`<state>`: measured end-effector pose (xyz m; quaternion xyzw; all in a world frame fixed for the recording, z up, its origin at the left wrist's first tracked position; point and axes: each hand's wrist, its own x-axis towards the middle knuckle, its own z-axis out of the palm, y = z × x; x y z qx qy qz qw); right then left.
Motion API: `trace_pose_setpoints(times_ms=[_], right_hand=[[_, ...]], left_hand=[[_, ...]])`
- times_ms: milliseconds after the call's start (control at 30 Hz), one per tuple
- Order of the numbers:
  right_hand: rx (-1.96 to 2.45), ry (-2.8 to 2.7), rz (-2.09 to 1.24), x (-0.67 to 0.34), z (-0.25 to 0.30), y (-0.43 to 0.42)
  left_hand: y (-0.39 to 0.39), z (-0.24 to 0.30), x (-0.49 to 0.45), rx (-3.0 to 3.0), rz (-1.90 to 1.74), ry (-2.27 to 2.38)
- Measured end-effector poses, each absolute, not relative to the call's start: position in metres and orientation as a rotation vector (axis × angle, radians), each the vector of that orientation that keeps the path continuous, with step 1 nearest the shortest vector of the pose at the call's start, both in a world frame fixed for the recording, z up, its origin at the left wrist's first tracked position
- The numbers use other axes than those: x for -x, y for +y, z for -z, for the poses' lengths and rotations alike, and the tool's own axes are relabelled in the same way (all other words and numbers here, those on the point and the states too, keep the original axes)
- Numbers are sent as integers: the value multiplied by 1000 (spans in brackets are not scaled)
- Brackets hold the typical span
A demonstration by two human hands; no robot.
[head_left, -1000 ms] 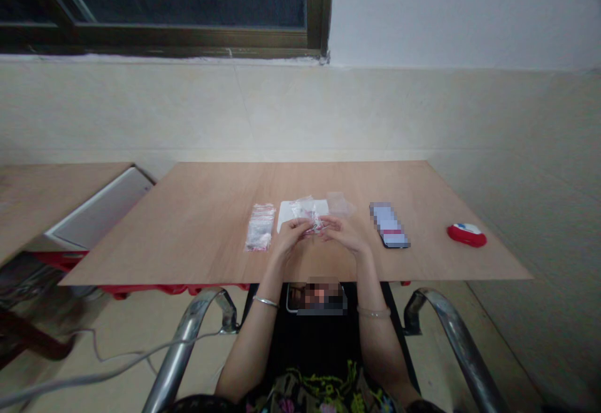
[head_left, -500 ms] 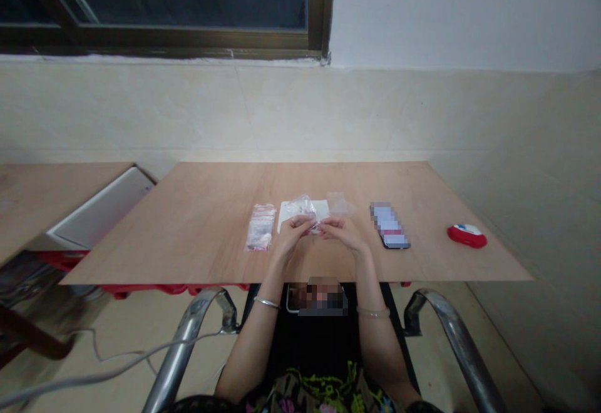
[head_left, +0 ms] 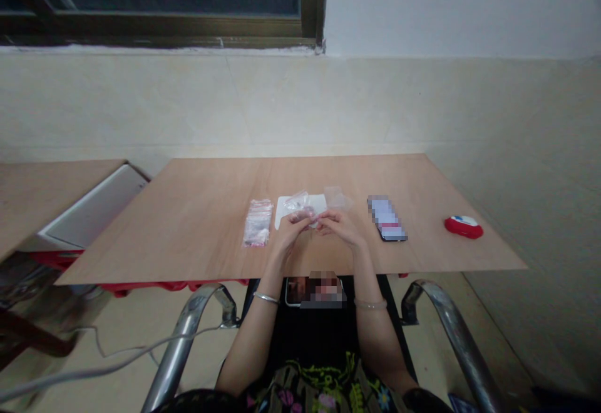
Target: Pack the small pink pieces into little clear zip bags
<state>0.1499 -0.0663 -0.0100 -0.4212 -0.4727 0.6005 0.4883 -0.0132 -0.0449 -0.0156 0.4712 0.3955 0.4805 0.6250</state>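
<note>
My left hand (head_left: pixel 290 230) and my right hand (head_left: pixel 339 225) meet over the near middle of the wooden table (head_left: pixel 197 225). Their fingers are pinched together on a small clear plastic bag (head_left: pixel 305 215) with red trim. What the bag contains is too small to make out. Just behind the hands lies a white sheet (head_left: pixel 291 204) with another crumpled clear bag (head_left: pixel 297 199) on it. A stack of small clear bags (head_left: pixel 258 222) lies to the left of my left hand. A loose clear bag (head_left: pixel 336 196) lies behind my right hand.
A phone (head_left: pixel 387 226) lies to the right of my hands, and a red and white object (head_left: pixel 463 226) sits near the table's right edge. Another phone (head_left: pixel 300 288) rests on my lap. A white box (head_left: pixel 89 209) stands left of the table. Chrome chair arms (head_left: pixel 188 331) flank me.
The bag held up between my hands has come down and been gathered closer into my fingers. The view has tilted slightly down.
</note>
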Motion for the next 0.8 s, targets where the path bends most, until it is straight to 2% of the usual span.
trace_pose_setpoints(times_ms=[800], right_hand=[[1076,-1206,-1456,-151,18,-60]], left_hand=[[-48,15,7,-1070,-1152,851]])
